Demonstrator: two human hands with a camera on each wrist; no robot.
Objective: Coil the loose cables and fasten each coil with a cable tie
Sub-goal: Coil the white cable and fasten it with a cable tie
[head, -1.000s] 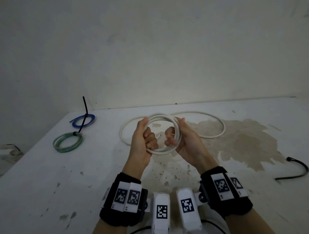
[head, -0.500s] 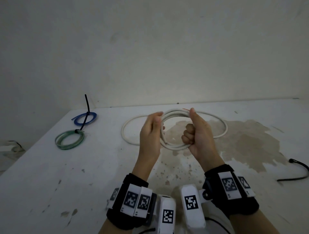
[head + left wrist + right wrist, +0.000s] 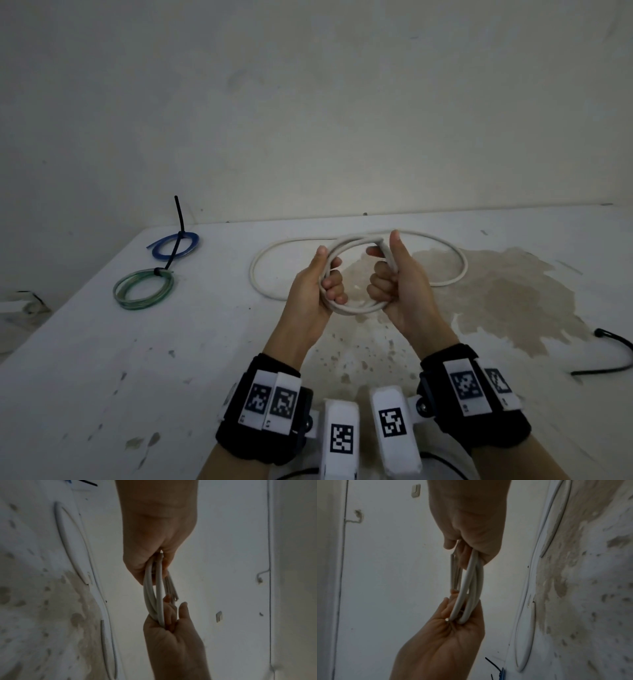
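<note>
A cable coil point(image 3: 356, 310) is held above the table point(image 3: 102, 377) between the left hand point(image 3: 313, 291) and right hand point(image 3: 402, 287). Two tied coils point(image 3: 144, 289) are placed far left; a loose tie point(image 3: 613, 356) is placed far right.

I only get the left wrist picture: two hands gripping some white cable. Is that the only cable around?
Observer: No. The head view shows a blue coil and a green coil on the table, both tied.
Operator: Is the white one all wound?
Observer: No. The left hand and right hand hold the white cable partly coiled; a long loop trails on the table.
Operator: Any tie for it?
Observer: A loose black cable tie lies at the table's right edge.
</note>
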